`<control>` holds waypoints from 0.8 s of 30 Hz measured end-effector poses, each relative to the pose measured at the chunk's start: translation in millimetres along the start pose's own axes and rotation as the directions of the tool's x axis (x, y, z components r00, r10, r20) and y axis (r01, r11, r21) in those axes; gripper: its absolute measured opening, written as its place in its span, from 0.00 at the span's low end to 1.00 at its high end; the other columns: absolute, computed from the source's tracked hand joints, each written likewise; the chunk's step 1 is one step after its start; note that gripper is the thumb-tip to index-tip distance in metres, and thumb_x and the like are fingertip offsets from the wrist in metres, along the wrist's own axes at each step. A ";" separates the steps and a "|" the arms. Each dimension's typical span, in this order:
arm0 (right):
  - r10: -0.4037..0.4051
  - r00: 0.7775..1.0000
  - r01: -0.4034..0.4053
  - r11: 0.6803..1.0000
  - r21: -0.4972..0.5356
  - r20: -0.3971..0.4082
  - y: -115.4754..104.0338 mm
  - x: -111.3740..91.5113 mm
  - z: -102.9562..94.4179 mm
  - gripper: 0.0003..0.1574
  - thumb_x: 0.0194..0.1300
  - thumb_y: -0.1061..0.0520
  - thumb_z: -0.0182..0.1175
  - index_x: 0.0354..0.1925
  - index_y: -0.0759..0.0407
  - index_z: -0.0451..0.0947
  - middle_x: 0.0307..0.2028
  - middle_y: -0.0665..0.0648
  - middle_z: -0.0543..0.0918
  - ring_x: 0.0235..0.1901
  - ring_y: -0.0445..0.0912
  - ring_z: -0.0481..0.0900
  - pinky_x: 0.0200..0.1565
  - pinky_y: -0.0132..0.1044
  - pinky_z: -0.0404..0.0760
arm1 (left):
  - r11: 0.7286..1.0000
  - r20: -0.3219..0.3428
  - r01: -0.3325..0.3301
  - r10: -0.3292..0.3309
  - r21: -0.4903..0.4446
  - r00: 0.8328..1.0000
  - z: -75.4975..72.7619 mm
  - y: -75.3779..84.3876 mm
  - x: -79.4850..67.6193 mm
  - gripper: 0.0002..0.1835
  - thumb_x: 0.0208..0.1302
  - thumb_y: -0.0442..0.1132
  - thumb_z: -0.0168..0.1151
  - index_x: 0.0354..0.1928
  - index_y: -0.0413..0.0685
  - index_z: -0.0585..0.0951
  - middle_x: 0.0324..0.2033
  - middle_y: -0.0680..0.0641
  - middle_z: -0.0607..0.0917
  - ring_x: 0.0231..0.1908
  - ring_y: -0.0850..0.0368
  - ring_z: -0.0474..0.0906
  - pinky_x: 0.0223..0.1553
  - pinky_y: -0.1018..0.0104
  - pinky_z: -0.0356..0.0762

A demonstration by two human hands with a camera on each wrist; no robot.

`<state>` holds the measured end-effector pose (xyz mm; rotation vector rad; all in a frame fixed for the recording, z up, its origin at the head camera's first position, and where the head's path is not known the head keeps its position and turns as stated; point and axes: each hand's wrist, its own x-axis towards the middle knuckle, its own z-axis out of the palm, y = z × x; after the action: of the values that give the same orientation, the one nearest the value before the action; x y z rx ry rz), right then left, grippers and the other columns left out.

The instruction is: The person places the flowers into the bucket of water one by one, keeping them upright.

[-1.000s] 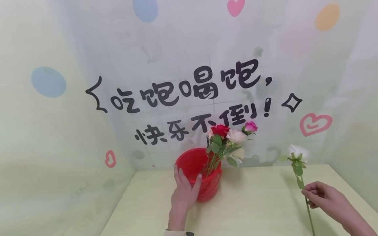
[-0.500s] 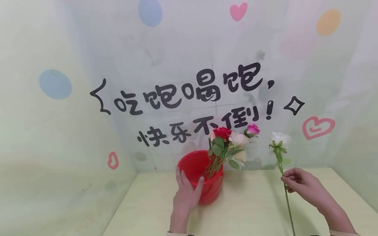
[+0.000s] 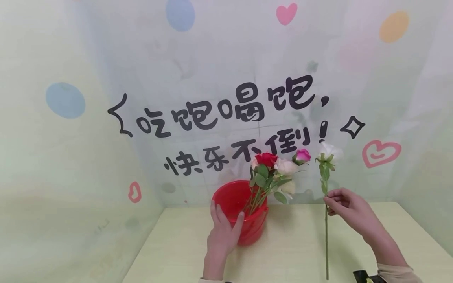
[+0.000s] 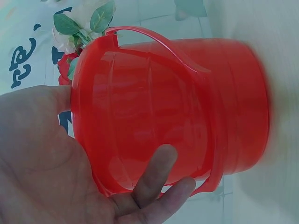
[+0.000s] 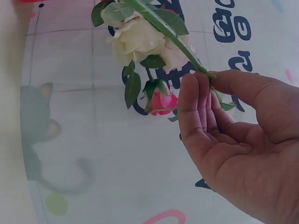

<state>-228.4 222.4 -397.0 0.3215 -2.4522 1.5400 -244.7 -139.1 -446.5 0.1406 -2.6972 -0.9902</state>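
A red plastic bucket [image 3: 253, 232] stands tilted slightly on the table, with its handle [image 4: 161, 39] hanging down the side in the left wrist view. My left hand [image 3: 220, 236] grips the near left of its rim, thumb and fingers spread around it. Leaning out of the bucket's right side are a red rose [image 3: 266, 159], a pink rose [image 3: 303, 155] and pale roses [image 3: 285, 167]. To their right, my right hand [image 3: 348, 210] pinches the green stem [image 3: 326, 236] of a white rose [image 3: 330, 152] between thumb and fingertips. That rose is upright, bloom on top.
The pale wooden table [image 3: 290, 251] meets a printed backdrop [image 3: 212, 59] with black lettering, hearts and coloured spots close behind the bucket. Backdrop sides rise at left and right. A small black object [image 3: 361, 276] shows by the right sleeve [image 3: 396, 272].
My right hand has carried the white rose left and up toward the bucket, and its stem has turned more vertical. The left hand keeps its grip on the bucket. The head view has shifted slightly.
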 end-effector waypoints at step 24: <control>-0.089 0.963 0.178 0.921 0.347 -0.256 -55.0 67.2 42.9 0.20 0.78 0.61 0.60 0.55 0.78 0.71 0.39 0.49 0.82 0.34 0.36 0.84 0.42 0.30 0.87 | 1.000 -0.024 -0.014 0.014 0.009 1.000 3.5 -4.2 0.9 0.58 0.68 0.64 0.63 0.83 0.36 0.46 0.79 0.36 0.54 0.19 0.56 0.74 0.26 0.57 0.84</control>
<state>-278.8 156.0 -347.6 0.3394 -1.9152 1.8542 -246.5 -140.3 -451.6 0.1347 -2.6777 -0.9671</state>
